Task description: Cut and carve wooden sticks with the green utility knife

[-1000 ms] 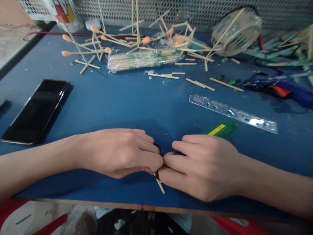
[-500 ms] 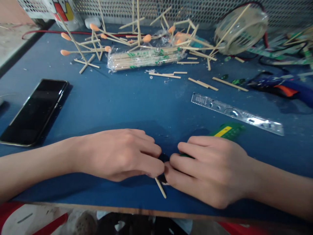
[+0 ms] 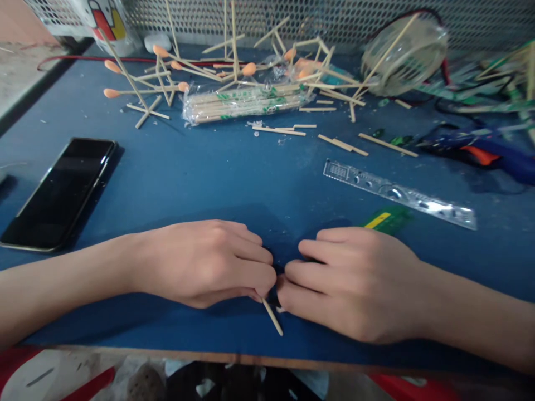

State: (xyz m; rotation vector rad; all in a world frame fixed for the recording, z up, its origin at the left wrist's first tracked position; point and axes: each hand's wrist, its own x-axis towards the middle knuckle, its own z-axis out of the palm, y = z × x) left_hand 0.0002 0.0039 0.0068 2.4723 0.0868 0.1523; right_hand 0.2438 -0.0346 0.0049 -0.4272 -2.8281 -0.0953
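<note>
Close to the table's front edge, my left hand [image 3: 213,264] is closed on a thin wooden stick [image 3: 273,318], whose pale end sticks out below the fingers toward me. My right hand [image 3: 355,284] is wrapped around a green utility knife [image 3: 390,220] with a yellow stripe; its back end shows behind the knuckles. The knife's dark front end lies between the two hands, close to the stick, and the fingers mostly hide it. Whether the blade touches the wood I cannot tell.
A phone [image 3: 61,192] lies at left, a clear ruler [image 3: 399,192] at right. Behind are a wrapped bundle of sticks [image 3: 246,103], cut stick pieces [image 3: 343,145], glued stick shapes with orange tips [image 3: 156,83], a clear jar [image 3: 403,58] on its side and a blue glue gun [image 3: 480,147].
My right hand, with the knife, has shifted slightly left and up in view. My left hand has barely moved and still grips the stick.
</note>
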